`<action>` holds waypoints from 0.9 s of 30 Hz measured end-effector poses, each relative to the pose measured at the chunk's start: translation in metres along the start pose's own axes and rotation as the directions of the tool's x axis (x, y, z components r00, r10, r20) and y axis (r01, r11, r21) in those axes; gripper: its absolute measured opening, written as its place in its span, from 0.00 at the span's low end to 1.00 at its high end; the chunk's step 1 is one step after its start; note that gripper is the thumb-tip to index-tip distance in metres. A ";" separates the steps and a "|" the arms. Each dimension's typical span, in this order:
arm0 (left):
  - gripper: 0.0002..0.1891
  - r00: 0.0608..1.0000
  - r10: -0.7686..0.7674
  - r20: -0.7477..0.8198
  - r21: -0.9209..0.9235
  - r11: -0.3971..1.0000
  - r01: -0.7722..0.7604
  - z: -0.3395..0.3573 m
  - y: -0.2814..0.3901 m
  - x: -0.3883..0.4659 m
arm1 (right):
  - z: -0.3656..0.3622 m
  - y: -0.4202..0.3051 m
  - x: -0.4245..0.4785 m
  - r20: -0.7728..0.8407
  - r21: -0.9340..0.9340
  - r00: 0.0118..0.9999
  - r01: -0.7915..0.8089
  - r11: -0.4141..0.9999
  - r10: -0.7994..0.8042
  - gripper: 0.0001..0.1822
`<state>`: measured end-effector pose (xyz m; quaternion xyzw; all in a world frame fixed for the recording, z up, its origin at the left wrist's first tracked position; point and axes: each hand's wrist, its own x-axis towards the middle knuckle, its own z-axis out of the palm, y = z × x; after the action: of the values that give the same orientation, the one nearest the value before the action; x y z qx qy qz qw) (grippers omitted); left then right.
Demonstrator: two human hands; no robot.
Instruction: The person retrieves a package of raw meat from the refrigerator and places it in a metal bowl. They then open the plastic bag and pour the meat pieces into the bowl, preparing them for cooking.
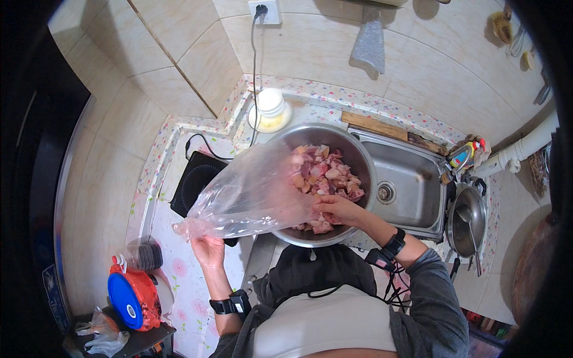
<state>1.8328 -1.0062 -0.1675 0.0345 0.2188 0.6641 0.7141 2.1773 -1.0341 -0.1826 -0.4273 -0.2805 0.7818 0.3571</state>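
Observation:
A clear plastic bag [250, 192] stretches between my hands, its wide end spread over the left part of a large steel basin [369, 179]. Chunks of raw meat [327, 174] with skin and bone lie in the basin, some seen hazily through the film. My left hand [208, 250] grips the bunched closed end of the bag, over the flowered counter. With thumb and fingers, my right hand [340, 209] pinches the bag's edge just above the meat. The bag looks mostly empty, with pinkish moisture inside it.
Right of the basin is a steel sink [407, 156] with a tap, and beyond it a wok [468, 219] with a ladle. A black induction cooker [197, 179] sits partly behind the bag. White tubs [271, 105] stand at the back; a blue-lidded container [123, 300] is at lower left.

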 end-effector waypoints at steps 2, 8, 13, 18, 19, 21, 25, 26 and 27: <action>0.15 1.000 0.014 -0.013 0.023 1.000 -0.014 0.002 -0.001 -0.001 | 0.003 -0.001 0.000 -0.012 0.003 1.000 0.003 1.000 -0.003 0.06; 0.15 1.000 0.005 -0.019 0.044 0.999 -0.005 0.003 0.003 -0.002 | -0.008 0.009 0.005 -0.043 -0.006 0.998 -0.049 0.999 0.049 0.08; 0.19 0.997 0.072 -0.031 0.169 0.983 -0.066 0.015 0.006 -0.018 | -0.011 0.013 0.008 -0.070 -0.075 0.997 -0.015 0.997 0.010 0.11; 0.20 0.999 0.034 -0.032 0.319 0.948 -0.022 -0.001 0.019 -0.023 | -0.024 0.022 0.019 -0.200 -0.050 0.980 -0.023 0.998 0.013 0.09; 0.20 0.999 -0.003 -0.036 0.436 0.900 0.019 -0.006 0.021 -0.026 | -0.024 0.020 0.021 -0.234 -0.024 0.971 0.034 0.999 -0.039 0.08; 0.19 0.995 -0.081 -0.060 0.648 0.755 0.100 -0.007 0.022 -0.033 | -0.020 0.011 0.027 -0.310 0.026 0.941 0.152 0.988 -0.137 0.08; 0.24 0.947 -0.319 0.048 0.896 0.432 0.100 0.009 0.003 -0.037 | -0.003 -0.018 0.032 -0.221 0.100 0.937 0.298 0.949 -0.271 0.07; 0.33 0.919 -0.389 0.065 0.886 0.446 0.126 0.009 -0.004 -0.033 | 0.004 -0.024 0.033 -0.163 0.115 0.943 0.310 0.944 -0.290 0.06; 0.35 0.909 -0.409 0.085 0.887 0.446 0.118 0.014 -0.013 -0.030 | 0.010 -0.028 0.032 -0.106 0.130 0.944 0.323 0.937 -0.311 0.06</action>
<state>1.8490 -1.0331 -0.1510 0.4493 0.4189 0.3293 0.7170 2.1654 -0.9927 -0.1718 -0.3817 -0.2724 0.7137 0.5203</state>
